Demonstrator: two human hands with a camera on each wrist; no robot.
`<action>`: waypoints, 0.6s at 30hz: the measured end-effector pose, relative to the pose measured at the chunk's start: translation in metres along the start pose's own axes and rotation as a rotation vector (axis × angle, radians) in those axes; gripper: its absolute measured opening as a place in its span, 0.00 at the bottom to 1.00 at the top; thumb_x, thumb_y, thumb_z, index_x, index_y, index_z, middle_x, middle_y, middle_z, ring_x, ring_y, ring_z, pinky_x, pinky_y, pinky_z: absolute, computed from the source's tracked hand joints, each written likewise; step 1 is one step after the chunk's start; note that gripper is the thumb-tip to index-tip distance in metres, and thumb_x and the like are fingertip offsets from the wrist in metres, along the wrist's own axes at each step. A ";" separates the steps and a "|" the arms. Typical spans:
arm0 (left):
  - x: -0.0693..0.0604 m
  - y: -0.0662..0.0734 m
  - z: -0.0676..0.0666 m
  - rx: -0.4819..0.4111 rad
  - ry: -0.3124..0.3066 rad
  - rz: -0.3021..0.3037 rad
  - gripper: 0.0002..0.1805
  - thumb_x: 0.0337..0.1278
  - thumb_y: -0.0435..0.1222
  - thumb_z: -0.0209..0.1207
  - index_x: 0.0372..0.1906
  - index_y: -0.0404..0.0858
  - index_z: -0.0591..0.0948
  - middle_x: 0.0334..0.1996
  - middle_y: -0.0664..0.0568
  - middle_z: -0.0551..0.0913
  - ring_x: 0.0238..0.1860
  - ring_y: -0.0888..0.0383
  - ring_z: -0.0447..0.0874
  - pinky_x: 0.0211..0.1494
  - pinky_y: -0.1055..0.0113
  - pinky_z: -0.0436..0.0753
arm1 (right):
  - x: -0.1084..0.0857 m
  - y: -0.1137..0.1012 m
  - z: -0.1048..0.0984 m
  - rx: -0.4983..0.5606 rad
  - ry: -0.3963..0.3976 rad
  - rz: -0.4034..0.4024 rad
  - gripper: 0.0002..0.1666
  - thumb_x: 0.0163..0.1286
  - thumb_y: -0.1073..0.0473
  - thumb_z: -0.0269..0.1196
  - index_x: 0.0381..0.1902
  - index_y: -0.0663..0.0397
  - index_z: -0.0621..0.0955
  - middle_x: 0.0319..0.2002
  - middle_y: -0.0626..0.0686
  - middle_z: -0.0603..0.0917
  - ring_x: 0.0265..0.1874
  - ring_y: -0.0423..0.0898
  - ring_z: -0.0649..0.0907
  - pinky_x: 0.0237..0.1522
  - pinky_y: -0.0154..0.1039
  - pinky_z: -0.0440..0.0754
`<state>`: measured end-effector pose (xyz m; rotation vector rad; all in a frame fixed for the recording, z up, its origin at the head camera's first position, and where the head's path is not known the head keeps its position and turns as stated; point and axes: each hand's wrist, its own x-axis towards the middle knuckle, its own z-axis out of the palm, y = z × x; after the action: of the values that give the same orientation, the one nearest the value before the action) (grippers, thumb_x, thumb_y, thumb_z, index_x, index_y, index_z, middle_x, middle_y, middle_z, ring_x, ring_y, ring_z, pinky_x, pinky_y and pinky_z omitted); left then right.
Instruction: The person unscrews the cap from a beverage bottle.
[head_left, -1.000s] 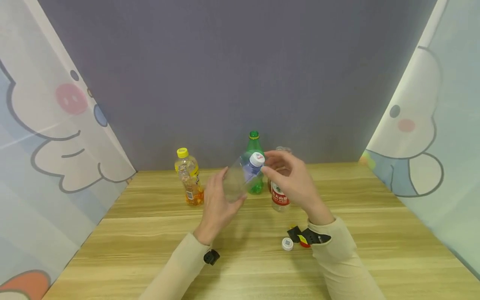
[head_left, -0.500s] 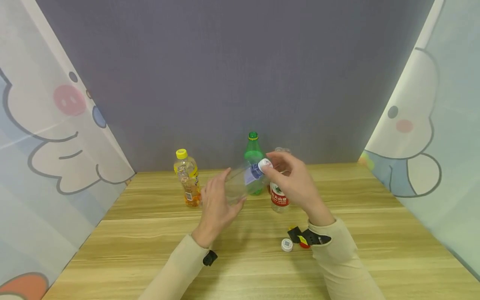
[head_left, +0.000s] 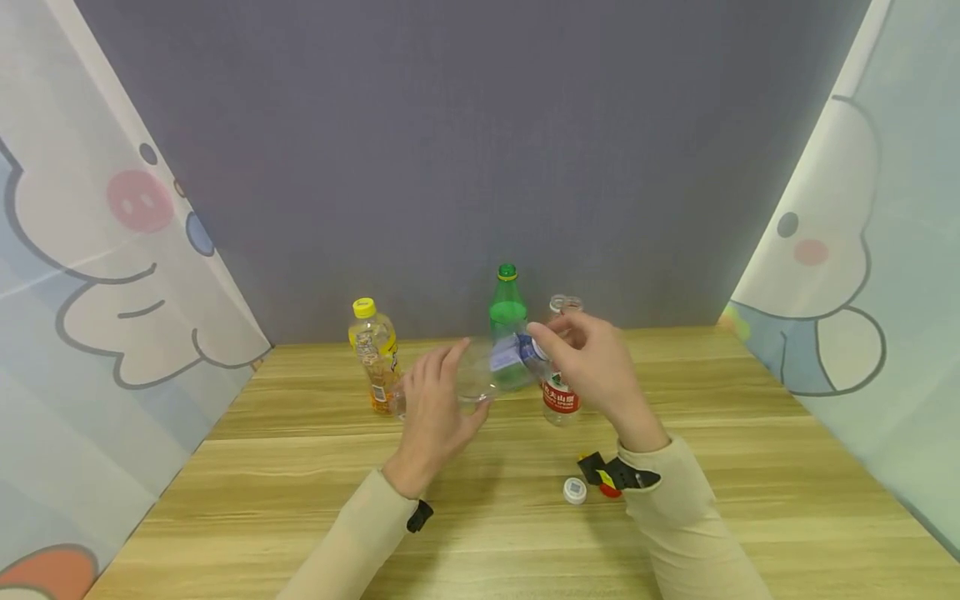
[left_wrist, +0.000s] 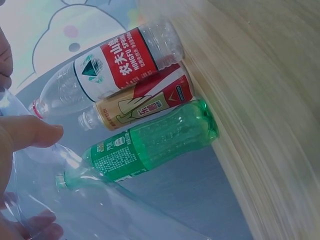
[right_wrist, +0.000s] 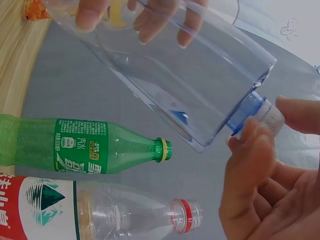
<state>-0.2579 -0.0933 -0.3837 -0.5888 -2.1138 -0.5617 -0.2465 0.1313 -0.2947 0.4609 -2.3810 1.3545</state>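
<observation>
A clear bottle [head_left: 480,367] with a bluish neck lies tilted nearly sideways above the table, its neck to the right. The left hand [head_left: 433,408] holds its body, thumb below and fingers above. The right hand [head_left: 592,362] pinches the white cap [right_wrist: 269,117] on the neck between thumb and fingers; in the head view those fingers mostly cover the cap. Behind the held bottle stands a green bottle [head_left: 507,312] without a cap. A red-labelled clear bottle [head_left: 561,398] stands behind the right hand, beside a bottle with a red and yellow label [left_wrist: 150,97].
A yellow-capped bottle [head_left: 372,342] with orange liquid stands left of the left hand. On the table [head_left: 300,500], a white cap [head_left: 574,491] and a red cap [head_left: 610,491] lie near the right wrist. A grey wall [head_left: 450,167] rises behind.
The held bottle has tipped from a steeper slant to nearly horizontal, its neck moving right and down. The right fingers have moved slightly right and down with the cap.
</observation>
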 end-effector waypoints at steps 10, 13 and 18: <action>-0.001 0.000 0.000 -0.006 -0.007 0.018 0.55 0.26 0.37 0.84 0.68 0.39 0.68 0.57 0.40 0.76 0.56 0.41 0.75 0.56 0.44 0.70 | -0.001 -0.001 0.000 -0.040 0.007 0.026 0.25 0.70 0.39 0.65 0.36 0.57 0.85 0.23 0.51 0.83 0.21 0.47 0.80 0.24 0.42 0.76; -0.002 0.001 -0.001 -0.013 -0.009 0.010 0.54 0.26 0.38 0.84 0.68 0.39 0.69 0.57 0.40 0.77 0.55 0.41 0.75 0.55 0.44 0.70 | -0.001 0.000 0.000 -0.044 -0.007 0.012 0.23 0.71 0.41 0.65 0.36 0.57 0.84 0.22 0.51 0.81 0.21 0.47 0.78 0.23 0.41 0.74; -0.002 0.001 -0.004 -0.017 -0.019 0.002 0.53 0.26 0.39 0.84 0.67 0.41 0.70 0.55 0.41 0.78 0.54 0.41 0.75 0.53 0.47 0.70 | 0.001 -0.001 -0.001 -0.057 -0.038 -0.002 0.21 0.72 0.44 0.64 0.37 0.59 0.84 0.21 0.50 0.78 0.21 0.47 0.75 0.22 0.39 0.72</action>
<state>-0.2544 -0.0954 -0.3829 -0.6083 -2.1283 -0.5759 -0.2465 0.1323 -0.2933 0.4769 -2.4424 1.2838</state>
